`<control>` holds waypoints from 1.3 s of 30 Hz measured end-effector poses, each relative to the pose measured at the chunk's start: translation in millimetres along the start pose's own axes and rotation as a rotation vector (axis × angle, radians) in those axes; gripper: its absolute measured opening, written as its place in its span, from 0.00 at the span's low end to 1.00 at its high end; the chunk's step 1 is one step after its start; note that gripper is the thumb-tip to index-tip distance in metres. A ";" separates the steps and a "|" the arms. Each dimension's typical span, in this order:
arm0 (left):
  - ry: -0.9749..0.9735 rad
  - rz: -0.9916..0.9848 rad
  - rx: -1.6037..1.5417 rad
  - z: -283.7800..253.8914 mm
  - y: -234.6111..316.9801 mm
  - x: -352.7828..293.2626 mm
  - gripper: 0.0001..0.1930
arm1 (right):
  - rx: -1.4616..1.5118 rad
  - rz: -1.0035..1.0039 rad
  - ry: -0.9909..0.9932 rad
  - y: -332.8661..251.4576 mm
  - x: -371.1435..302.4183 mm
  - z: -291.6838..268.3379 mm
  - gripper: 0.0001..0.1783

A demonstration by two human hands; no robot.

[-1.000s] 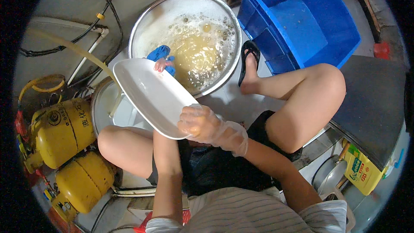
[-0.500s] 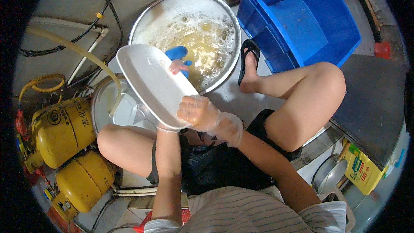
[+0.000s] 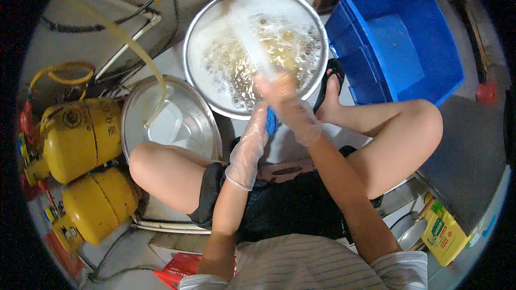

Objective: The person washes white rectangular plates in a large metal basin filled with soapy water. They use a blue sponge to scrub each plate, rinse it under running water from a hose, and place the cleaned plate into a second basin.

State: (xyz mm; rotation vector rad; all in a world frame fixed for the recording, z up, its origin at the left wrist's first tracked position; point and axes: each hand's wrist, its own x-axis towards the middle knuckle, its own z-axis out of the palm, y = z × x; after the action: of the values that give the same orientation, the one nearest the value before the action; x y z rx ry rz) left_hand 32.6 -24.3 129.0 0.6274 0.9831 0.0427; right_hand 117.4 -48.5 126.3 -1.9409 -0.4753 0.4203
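Observation:
A white oblong dish (image 3: 248, 43) stands tilted almost edge-on over the large round metal basin (image 3: 189, 78) and is smeared by motion. Its near end is gripped by my right hand (image 3: 284, 87), which wears a clear plastic glove and is closed. My left hand (image 3: 260, 114), also gloved, is just below, at the basin's near rim. A crumpled blue cloth (image 3: 272, 122) shows at its right side; its fingers are mostly hidden, but it appears closed on the cloth. Foamy, yellowish water (image 3: 236, 75) fills the basin below the dish.
Left of my knee, a second metal basin (image 3: 127, 123) holds white dishes, with a pale hose (image 3: 156, 75) running into it. Two yellow gas cylinders (image 3: 83, 137) stand farther left. At right are a blue crate (image 3: 371, 70) and a dark flat panel (image 3: 462, 145).
The dish has swung from a broad inside view to nearly edge-on and moved right, over the basin. Both hands have moved up and right. The blue cloth now shows below the dish.

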 end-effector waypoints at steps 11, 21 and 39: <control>0.534 0.565 0.028 -42.6 14.3 13.7 0.16 | 0.854 0.254 -0.041 -20.2 5.2 -52.5 0.29; 0.346 1.239 0.934 47.5 19.1 0.0 0.13 | 0.262 0.455 -0.056 -5.4 4.4 -52.8 0.26; 0.422 0.627 0.276 9.7 64.2 74.8 0.26 | 0.143 0.120 -0.125 -89.8 -23.7 -102.9 0.29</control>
State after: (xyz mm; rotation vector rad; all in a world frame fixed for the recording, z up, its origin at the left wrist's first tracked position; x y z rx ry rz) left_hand 98.2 47.0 108.6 1.1978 1.1717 0.6231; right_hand 135.2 -106.8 250.8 -1.8171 -0.3994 0.6389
